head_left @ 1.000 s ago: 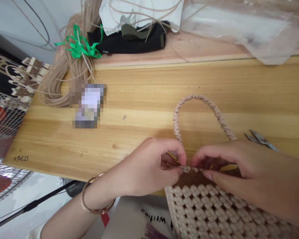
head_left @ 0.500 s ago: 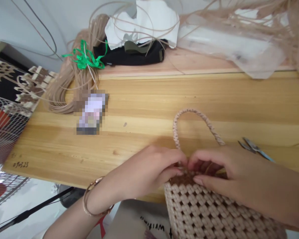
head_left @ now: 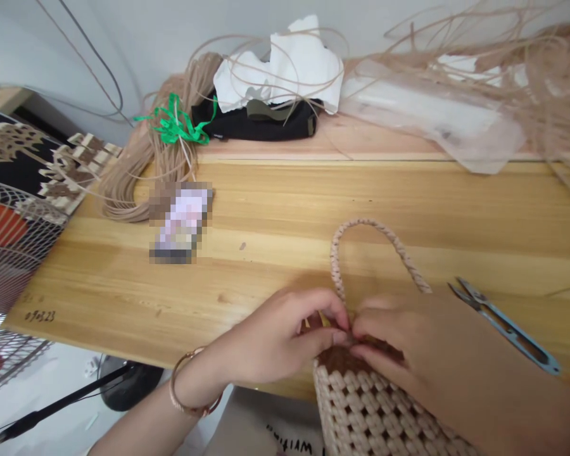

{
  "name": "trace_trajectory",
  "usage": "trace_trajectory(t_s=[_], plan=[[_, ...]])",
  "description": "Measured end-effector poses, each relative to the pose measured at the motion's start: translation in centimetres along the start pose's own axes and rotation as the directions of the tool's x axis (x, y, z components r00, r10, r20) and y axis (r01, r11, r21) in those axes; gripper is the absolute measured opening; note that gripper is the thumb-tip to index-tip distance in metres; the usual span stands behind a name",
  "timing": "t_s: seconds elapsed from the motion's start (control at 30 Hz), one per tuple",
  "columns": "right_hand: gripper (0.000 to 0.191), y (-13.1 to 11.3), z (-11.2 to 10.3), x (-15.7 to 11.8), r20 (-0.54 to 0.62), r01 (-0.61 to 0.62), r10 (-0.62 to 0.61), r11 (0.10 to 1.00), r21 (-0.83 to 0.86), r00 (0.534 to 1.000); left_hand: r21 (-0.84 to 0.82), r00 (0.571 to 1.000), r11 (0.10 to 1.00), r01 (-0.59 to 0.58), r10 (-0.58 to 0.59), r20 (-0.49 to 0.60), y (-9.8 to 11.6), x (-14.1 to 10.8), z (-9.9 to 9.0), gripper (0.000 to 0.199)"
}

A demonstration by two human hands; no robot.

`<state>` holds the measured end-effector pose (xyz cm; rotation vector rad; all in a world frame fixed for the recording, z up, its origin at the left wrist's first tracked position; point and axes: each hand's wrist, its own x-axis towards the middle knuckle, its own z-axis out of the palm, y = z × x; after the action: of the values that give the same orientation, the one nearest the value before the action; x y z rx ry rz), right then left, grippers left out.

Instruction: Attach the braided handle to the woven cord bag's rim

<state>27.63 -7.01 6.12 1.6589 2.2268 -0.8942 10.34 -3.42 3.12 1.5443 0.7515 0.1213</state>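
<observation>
A beige woven bag (head_left: pixel 375 411) with an open checkered weave stands at the table's front edge, its lower part cut off by the frame. From its far side rises a braided loop handle (head_left: pixel 361 221). My left hand (head_left: pixel 289 335), with a bracelet (head_left: pixel 175 386) on the wrist, pinches at the bag's rim near the handle's base. Right against it, my right hand (head_left: pixel 422 354) is closed, thumb and fingers pinching at the same spot. Any thin strand between the fingertips is too small to make out. My right hand hides part of the rim.
Blue-handled thread snips (head_left: pixel 508 326) lie right of the handle. On the left are a blurred phone (head_left: pixel 183 221) and a coil of beige cord (head_left: pixel 123 196) with a green tie (head_left: pixel 180 123). A black pouch (head_left: pixel 261 126), white paper and loose cord line the back.
My right hand has moved left and closed in against my left fingertips, its fingers now pinched tighter. More of the snips shows. The whole view has shifted slightly.
</observation>
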Motion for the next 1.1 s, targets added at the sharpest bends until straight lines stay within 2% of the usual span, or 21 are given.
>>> trace_trajectory(t_s=[0.07, 0.2, 0.4, 0.53, 0.67, 0.73, 0.87, 1.0, 1.1], plan=[[0.019, 0.1, 0.4, -0.4, -0.028, 0.075, -0.076, 0.997, -0.026, 0.997, -0.039, 1.000, 0.999, -0.002, 0.002, -0.003, -0.1, -0.1, 0.0, 0.005], [0.019, 0.6, 1.3, -1.2, -0.188, 0.232, -0.233, 0.972, -0.027, 0.954, -0.131, 1.000, 0.991, -0.003, 0.005, 0.017, -0.3, -0.2, -0.1, 0.004], [0.017, 0.2, 1.2, -0.7, -0.226, 0.208, -0.182, 0.973, 0.097, 0.957, -0.216, 0.998, 0.976, 0.037, -0.024, 0.063, -0.8, -0.4, 0.0, 0.005], [0.019, -0.5, 0.8, -0.4, -0.247, 0.207, -0.187, 0.977, 0.058, 0.951, -0.121, 0.997, 0.993, -0.018, 0.027, 0.069, -0.9, -0.5, -0.1, 0.008], [0.023, 0.0, 0.7, -1.2, -0.207, 0.275, -0.286, 0.958, -0.081, 0.935, 0.051, 0.995, 0.994, -0.096, 0.096, 0.000, -0.6, -0.6, -0.2, 0.008], [0.023, 0.6, 0.5, -1.5, -0.188, 0.268, -0.285, 0.957, -0.113, 0.940, 0.153, 0.991, 0.981, -0.120, 0.128, -0.042, -0.4, -0.7, -0.1, 0.009], [0.019, 1.4, 0.2, -1.8, -0.108, 0.206, -0.208, 0.978, -0.034, 0.972, 0.240, 0.980, 0.959, -0.148, 0.174, -0.091, -0.2, -1.1, 0.1, 0.014], [0.020, 1.7, 0.5, -1.8, -0.202, 0.185, -0.168, 0.980, 0.070, 0.965, 0.214, 0.973, 0.963, -0.162, 0.192, -0.127, -0.3, -1.6, 0.3, 0.017], [0.023, 1.8, 0.6, -1.8, -0.200, 0.201, -0.169, 0.968, 0.149, 0.965, 0.181, 0.965, 0.969, -0.168, 0.199, -0.170, -0.5, -2.0, 0.4, 0.017]])
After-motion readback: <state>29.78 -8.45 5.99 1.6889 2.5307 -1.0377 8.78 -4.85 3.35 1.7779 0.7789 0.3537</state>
